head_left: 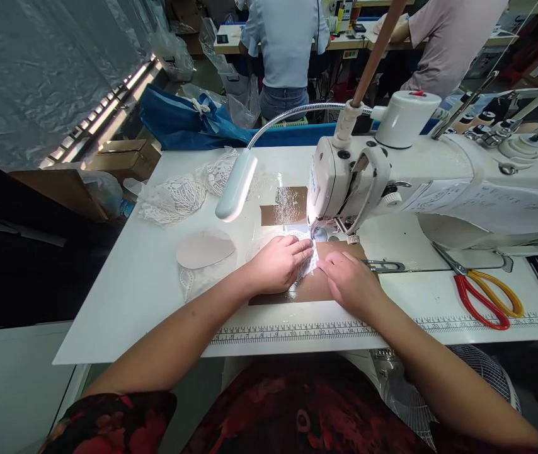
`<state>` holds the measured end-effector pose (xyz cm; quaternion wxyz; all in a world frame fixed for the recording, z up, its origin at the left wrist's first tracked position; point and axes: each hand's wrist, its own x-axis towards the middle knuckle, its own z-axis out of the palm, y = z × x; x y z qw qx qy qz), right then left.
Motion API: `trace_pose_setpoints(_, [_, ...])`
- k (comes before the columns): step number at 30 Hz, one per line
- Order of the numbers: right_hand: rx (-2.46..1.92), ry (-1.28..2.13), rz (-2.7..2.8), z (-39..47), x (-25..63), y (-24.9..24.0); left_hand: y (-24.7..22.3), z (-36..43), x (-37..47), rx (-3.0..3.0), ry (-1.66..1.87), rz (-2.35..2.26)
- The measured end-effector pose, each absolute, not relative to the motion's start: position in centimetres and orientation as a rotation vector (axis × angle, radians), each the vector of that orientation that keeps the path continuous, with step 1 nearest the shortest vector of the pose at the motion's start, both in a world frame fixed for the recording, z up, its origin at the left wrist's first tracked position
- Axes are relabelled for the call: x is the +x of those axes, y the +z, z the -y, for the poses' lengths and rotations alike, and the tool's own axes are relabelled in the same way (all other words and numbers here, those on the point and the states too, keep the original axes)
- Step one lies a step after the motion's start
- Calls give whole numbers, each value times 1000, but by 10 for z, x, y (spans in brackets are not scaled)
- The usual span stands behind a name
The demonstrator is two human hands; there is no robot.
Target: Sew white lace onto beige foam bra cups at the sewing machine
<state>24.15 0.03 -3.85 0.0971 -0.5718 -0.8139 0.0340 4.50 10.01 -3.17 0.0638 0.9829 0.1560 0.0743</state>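
Observation:
Under the needle area of a white sewing machine (332, 173) lies a piece of white lace fabric (307, 267). My left hand (278, 261) rests flat on this lace, its fingers stretched toward the presser foot and covering part of the cloth. At the lace's right edge, my right hand (350, 282) has its thumb and forefinger pinched on the border, the other fingers curled. Brown tape (314, 290) covers the table surface beneath both hands. Left of my left arm sits a pale cup-shaped pad (206, 250) with lace below it.
White lace cups (174, 198) lie at the back left. A lamp (237, 186) on a bendable neck hangs over the table. Scissors (484, 293) with red and yellow handles rest at right. A printed ruler (292, 331) runs along the front edge. Two people sit beyond.

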Motion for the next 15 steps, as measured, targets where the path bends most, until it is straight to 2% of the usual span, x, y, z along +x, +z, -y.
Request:
trace_pose_setpoints(7, [-1825, 241, 2431, -15, 236, -25, -39, -110, 45, 2988, 313, -373])
trace_pose_setpoints(15, [-1862, 147, 2352, -25, 234, -34, -41, -131, 48, 2959, 331, -393])
